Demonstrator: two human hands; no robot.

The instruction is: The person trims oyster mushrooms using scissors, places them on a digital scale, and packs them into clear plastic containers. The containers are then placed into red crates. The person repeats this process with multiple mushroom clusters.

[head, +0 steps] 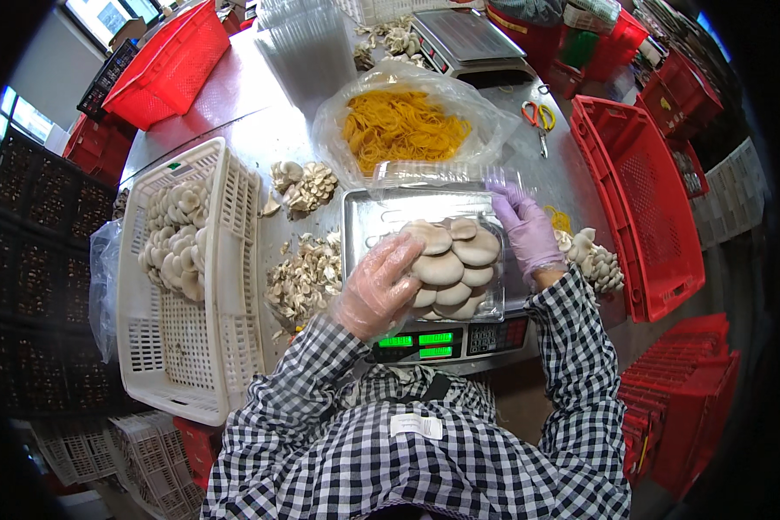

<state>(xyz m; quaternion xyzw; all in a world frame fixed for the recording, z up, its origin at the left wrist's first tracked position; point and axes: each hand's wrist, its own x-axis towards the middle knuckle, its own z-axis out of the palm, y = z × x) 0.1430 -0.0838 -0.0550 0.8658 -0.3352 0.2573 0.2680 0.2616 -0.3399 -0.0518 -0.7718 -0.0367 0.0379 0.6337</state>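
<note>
A cluster of pale oyster mushrooms (452, 268) lies in a clear plastic clamshell box (499, 305). The box sits on the steel pan of a digital scale (367, 208) with a lit green display. My left hand (382, 283), in a clear plastic glove, touches the left edge of the mushrooms; its thumb is partly hidden. At the right end of the raised clear lid (429, 174), my right hand (526, 224), in a purple glove, has its fingers on the plastic edge.
A white crate (237, 260) with mushrooms stands left, beside mushroom trimmings (309, 276). Ahead are a bag of yellow rubber bands (403, 130), stacked clear boxes (309, 58) and a second scale (468, 39). Scissors (541, 130), more mushrooms (595, 260) and a red crate (650, 208) are right.
</note>
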